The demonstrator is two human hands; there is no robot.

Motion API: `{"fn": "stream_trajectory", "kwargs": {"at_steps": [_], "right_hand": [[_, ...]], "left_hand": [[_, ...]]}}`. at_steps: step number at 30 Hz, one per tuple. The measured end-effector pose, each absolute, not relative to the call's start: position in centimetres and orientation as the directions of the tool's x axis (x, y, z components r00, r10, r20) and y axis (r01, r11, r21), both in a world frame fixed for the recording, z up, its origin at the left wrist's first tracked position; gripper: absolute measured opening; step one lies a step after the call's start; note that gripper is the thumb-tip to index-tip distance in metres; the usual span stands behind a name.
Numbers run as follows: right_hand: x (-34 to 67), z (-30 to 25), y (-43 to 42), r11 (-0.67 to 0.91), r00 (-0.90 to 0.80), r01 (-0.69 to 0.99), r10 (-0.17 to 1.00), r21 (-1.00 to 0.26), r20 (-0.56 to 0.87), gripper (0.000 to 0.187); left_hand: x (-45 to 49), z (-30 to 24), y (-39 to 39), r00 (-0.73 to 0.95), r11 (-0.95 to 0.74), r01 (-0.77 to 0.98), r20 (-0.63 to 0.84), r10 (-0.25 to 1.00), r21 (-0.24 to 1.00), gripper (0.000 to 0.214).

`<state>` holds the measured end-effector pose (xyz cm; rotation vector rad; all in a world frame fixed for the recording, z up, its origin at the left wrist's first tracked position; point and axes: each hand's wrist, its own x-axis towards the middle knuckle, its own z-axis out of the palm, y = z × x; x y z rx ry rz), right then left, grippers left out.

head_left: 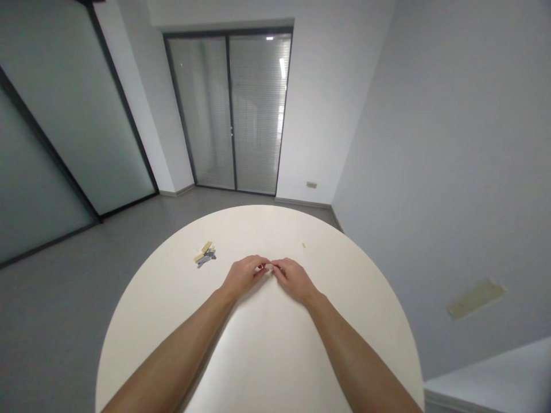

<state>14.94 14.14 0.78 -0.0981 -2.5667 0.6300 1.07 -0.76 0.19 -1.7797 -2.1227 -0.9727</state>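
Observation:
Over the middle of the white round table (pixel 258 350), my left hand (pixel 245 274) and my right hand (pixel 293 278) meet at their fingertips. Both are closed in a pinch, thumb against fingers. A tiny pale bit (pixel 269 267) shows between the two sets of fingertips, too small to name and mostly covered by them. To the left of my left hand lies a small loose pile of yellowish and grey strips (pixel 205 255). Beyond my right hand is a single small yellowish strip (pixel 303 245), lying flat and apart from the pile.
A white wall (pixel 439 143) runs along the right, with a beige strip of tape (pixel 476 299) stuck on it. Beyond the table's far edge are grey floor (pixel 142 229) and a glass door with blinds (pixel 256 115). Frosted panels (pixel 73 126) stand on the left.

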Motion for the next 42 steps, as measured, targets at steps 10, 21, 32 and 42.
{"fn": "stream_trajectory", "kwargs": {"at_steps": [10,21,32,42], "right_hand": [[14.83,0.75,14.1,0.879,-0.869,-0.063,0.184,-0.473,0.459,0.026],[14.94,0.91,14.07,0.872,-0.869,-0.045,0.206,-0.487,0.449,0.022],[14.98,0.99,13.94,0.889,-0.872,-0.011,0.215,-0.457,0.44,0.017],[14.95,0.93,13.94,0.887,-0.868,-0.01,0.221,-0.461,0.445,0.015]], "left_hand": [[1.2,0.64,-0.87,-0.298,0.106,0.925,0.525,0.797,0.365,0.015],[1.26,0.46,-0.86,-0.32,0.123,0.916,0.512,0.797,0.382,0.015],[1.29,0.5,-0.82,-0.304,0.109,0.917,0.495,0.814,0.385,0.011],[1.45,0.59,-0.92,-0.293,0.081,0.913,0.507,0.811,0.399,0.014]]}}
